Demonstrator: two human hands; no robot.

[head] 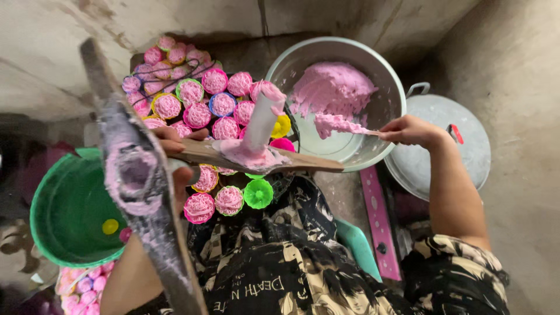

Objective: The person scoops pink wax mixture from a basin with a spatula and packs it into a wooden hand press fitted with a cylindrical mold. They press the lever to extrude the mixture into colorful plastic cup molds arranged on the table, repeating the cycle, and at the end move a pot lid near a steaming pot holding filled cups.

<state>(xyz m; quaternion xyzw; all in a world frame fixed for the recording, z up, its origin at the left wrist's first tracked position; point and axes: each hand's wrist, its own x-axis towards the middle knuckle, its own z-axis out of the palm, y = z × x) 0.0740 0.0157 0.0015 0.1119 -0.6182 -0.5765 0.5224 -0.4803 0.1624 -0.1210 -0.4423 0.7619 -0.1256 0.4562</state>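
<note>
While right hand [411,130] grips spoon in basin [392,111] rim, left hand [175,153] clasps board [303,163].

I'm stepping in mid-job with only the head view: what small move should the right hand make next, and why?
Probably lift the spatula out of the metal basin with its load of pink batter and carry it toward the empty green mould. The right hand already has batter on the blade, most cups are filled, and the left hand holds the batter-smeared wooden tool.

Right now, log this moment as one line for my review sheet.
left hand: grips wooden paddle smeared with pink batter | right hand: scoops batter in metal basin | filled cups: clustered behind paddle | green bucket: beside left arm
</note>
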